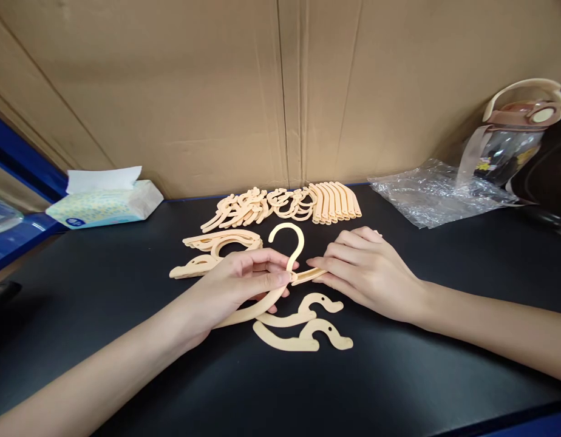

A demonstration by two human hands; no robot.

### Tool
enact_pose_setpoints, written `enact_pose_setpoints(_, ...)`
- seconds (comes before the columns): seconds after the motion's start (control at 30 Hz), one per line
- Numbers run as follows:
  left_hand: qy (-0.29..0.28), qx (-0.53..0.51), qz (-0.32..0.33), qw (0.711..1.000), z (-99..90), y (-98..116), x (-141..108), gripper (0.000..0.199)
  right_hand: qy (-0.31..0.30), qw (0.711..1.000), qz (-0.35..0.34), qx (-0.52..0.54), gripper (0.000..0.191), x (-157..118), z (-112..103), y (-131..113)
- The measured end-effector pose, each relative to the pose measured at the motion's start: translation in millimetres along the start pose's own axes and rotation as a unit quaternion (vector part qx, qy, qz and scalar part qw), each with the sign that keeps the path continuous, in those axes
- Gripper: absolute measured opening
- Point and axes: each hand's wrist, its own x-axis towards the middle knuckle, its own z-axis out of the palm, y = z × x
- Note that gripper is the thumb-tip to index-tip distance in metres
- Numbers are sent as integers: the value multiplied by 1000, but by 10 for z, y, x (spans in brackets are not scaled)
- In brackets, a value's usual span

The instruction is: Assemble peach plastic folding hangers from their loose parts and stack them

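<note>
Hanger [300,244] (just one), two hands [376,270]

Wall [171,91]: brown, cardboard-like, vertically seamed
Worktop [399,376]: black, blue-edged
Frame [25,161]: blue, slanting, far left
Light: soft

Markings within my view: I can read no lettering or number. On the tissue pack [112,209] at the left rear of my counter [280,388], a dark blue oval emblem [75,222] stands on the printed front, its detail too small to make out
</note>
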Motion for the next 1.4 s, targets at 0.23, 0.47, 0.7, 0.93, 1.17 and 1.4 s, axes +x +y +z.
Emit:
enact_pose_setpoints(0.23, 25, 26, 14, 999, 29, 20, -26, 19, 7, 1000, -13, 9, 26, -7, 10, 14)
enact_pose_setpoints(0.47, 21, 30, 17, 999, 30, 9, -46, 19, 16, 999, -34, 1, 28, -3, 7, 18)
enact_pose_setpoints(0.7, 29, 12, 11, 999, 41, 12, -45, 23, 8, 1000, -30, -1, 30, -6, 0, 7)
enact_pose_setpoints(0.93, 41, 12, 21, 999, 55, -26, -40, 19, 4, 999, -34, -3, 32, -13, 14, 4)
enact_pose_setpoints(1.17, 39, 25, 26, 999, 22, -42, -27, 18, 0, 999, -31, -8, 35, -27, 10, -16)
enact_pose_setpoints(1.4, 58, 122, 72, 988, 37, -48, -35, 20, 11, 999, -34, -11, 33, -39, 23, -31)
